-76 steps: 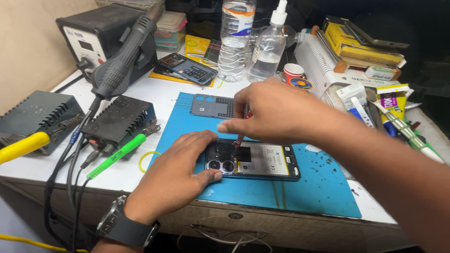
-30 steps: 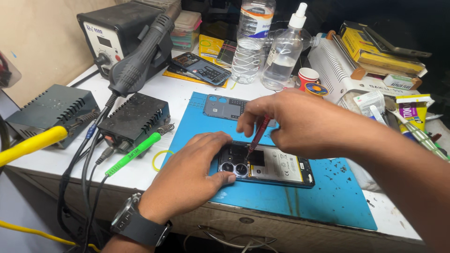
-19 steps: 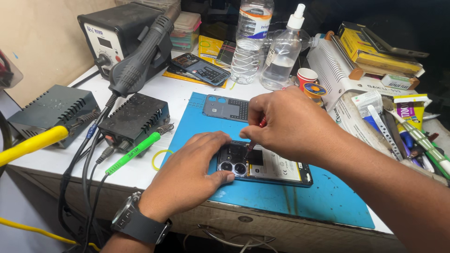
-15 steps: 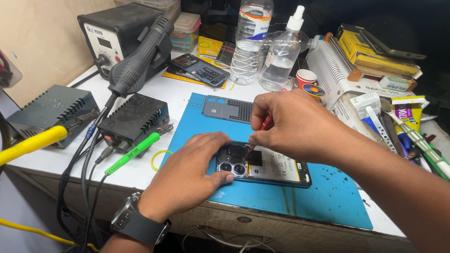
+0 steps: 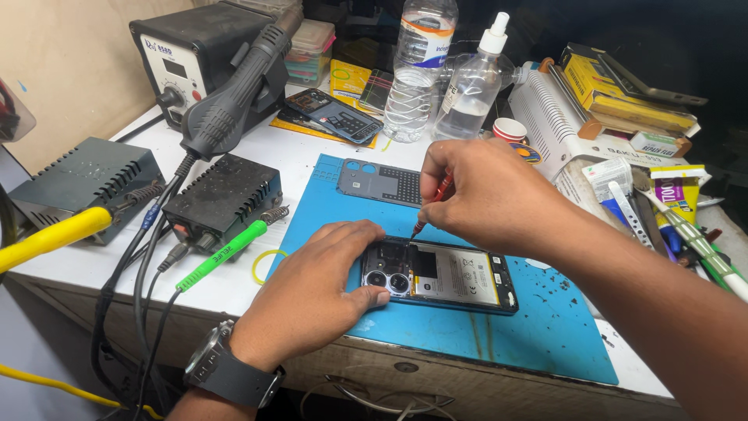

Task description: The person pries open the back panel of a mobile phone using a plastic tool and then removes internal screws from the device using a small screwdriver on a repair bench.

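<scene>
An opened phone (image 5: 448, 277) with its back off lies on a blue work mat (image 5: 499, 327), its camera lenses and battery showing. My left hand (image 5: 315, 292), with a watch on the wrist, presses flat on the phone's left end and holds it steady. My right hand (image 5: 483, 195) grips a thin red screwdriver (image 5: 431, 206) whose tip touches the phone's upper edge near the cameras. The removed grey back cover (image 5: 379, 181) lies on the mat just behind the phone.
A hot-air station (image 5: 199, 58) with its handle (image 5: 234, 97) stands at the back left, beside two black boxes (image 5: 222, 199) with green (image 5: 222, 253) and yellow (image 5: 51, 234) tools. Bottles (image 5: 417, 66), another phone (image 5: 331, 113), boxes and tools crowd the back and right. Small screws dot the mat.
The view has shifted slightly. My right hand has lifted a little and the screwdriver tip has moved from the camera area up to the phone's top edge. My left hand stays put.
</scene>
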